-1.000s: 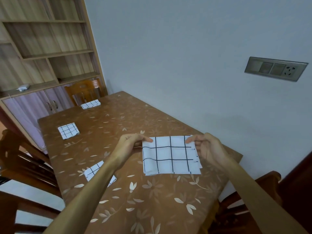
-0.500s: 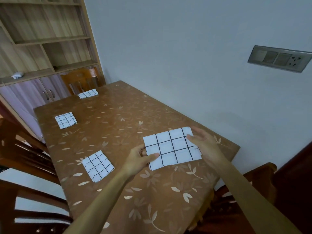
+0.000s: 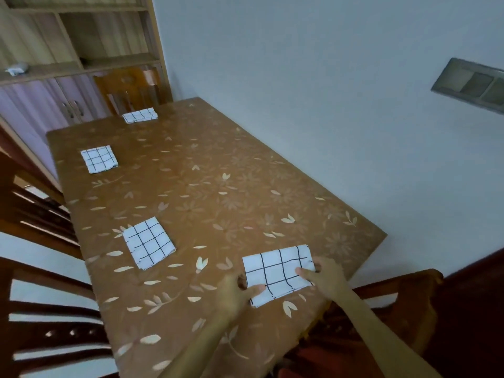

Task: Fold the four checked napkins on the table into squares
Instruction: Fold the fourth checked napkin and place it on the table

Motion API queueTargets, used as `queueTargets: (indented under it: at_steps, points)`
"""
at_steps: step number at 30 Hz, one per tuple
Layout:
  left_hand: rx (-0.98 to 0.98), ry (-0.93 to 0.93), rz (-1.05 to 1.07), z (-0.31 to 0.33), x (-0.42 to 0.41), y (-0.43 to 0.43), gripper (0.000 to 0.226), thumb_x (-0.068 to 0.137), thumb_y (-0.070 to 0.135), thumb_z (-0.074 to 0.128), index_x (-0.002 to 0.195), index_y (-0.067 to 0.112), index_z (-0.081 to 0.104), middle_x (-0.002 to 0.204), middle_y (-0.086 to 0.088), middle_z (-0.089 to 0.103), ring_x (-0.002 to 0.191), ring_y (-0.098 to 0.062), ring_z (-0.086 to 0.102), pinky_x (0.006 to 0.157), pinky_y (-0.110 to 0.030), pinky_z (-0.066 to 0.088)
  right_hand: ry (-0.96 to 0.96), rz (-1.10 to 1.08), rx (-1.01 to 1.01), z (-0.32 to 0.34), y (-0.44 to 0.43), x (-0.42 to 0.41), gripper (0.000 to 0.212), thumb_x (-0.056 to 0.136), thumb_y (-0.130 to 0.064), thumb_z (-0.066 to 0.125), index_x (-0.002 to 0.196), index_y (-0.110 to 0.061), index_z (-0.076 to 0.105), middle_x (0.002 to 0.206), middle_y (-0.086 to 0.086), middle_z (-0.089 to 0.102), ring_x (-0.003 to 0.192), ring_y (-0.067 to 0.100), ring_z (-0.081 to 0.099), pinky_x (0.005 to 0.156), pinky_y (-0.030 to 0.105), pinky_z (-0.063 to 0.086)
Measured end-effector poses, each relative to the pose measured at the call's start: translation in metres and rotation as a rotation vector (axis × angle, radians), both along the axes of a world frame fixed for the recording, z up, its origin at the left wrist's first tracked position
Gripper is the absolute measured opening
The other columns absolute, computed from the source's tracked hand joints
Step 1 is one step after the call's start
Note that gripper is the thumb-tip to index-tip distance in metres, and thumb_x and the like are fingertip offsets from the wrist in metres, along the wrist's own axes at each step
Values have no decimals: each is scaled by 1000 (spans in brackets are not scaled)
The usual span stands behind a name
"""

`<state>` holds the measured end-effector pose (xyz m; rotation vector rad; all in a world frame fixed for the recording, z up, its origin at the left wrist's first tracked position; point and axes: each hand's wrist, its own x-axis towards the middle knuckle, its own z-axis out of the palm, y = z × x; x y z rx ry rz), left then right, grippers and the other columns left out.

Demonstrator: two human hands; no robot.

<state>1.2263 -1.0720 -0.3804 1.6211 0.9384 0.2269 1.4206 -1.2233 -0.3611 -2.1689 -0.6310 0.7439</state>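
A folded white napkin with black checks (image 3: 275, 271) lies near the table's right front corner. My left hand (image 3: 234, 291) pinches its near-left edge, thumb on top. My right hand (image 3: 326, 276) holds its right edge, fingers over the cloth. Three more folded checked napkins lie flat: one to the left (image 3: 148, 242), one farther back on the left (image 3: 99, 159), one at the far edge (image 3: 140, 115).
The brown table with a leaf pattern (image 3: 218, 186) runs along a pale wall on the right. Dark wooden chairs stand at the left (image 3: 41, 309), the far end (image 3: 128, 88) and the near right (image 3: 395, 296). A shelf cabinet (image 3: 68, 36) fills the back left.
The napkin under my hands has turned and slid towards the right front corner. My left hand moved from its far-left corner to its near-left edge. The view has tilted.
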Motion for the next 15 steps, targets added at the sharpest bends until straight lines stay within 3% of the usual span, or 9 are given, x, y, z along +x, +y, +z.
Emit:
queueTargets:
  at_steps: [2, 6, 8, 11, 15]
  points:
    - [-62, 41, 14, -8, 3, -6, 38, 77, 20, 85, 108, 11, 66, 88, -8, 74, 62, -15, 72, 46, -26, 55, 21, -6, -55, -12, 0, 9, 8, 82, -28, 79, 85, -21, 75, 80, -5, 77, 76, 12, 73, 70, 34, 60]
    - [-45, 135, 59, -23, 15, -15, 33, 82, 19, 81, 105, 14, 57, 77, -2, 60, 58, -11, 65, 40, -22, 51, 78, 1, -92, -29, 1, 23, 12, 90, -18, 72, 82, -25, 66, 82, -4, 71, 74, 12, 66, 57, 15, 46]
    - [4, 203, 44, -33, 22, -22, 29, 87, 22, 75, 111, 15, 59, 84, -1, 67, 67, -12, 67, 47, -24, 54, 113, 28, -111, -40, 0, 33, 16, 93, -10, 65, 87, -24, 65, 87, -2, 70, 77, 11, 65, 57, 14, 45]
    - [34, 312, 43, -52, 30, -34, 29, 94, 27, 64, 120, 13, 65, 108, -7, 75, 91, -22, 70, 75, -34, 56, 138, 76, -139, -60, 0, 46, 18, 95, -3, 58, 94, -20, 65, 93, 0, 69, 82, 15, 65, 58, 15, 45]
    - [57, 471, 89, -68, 39, -46, 31, 96, 36, 61, 115, 13, 69, 108, -7, 75, 98, -24, 69, 69, -24, 39, 122, 96, -139, -83, 4, 59, 9, 94, -7, 60, 97, -13, 67, 91, 4, 68, 84, 19, 64, 61, 18, 45]
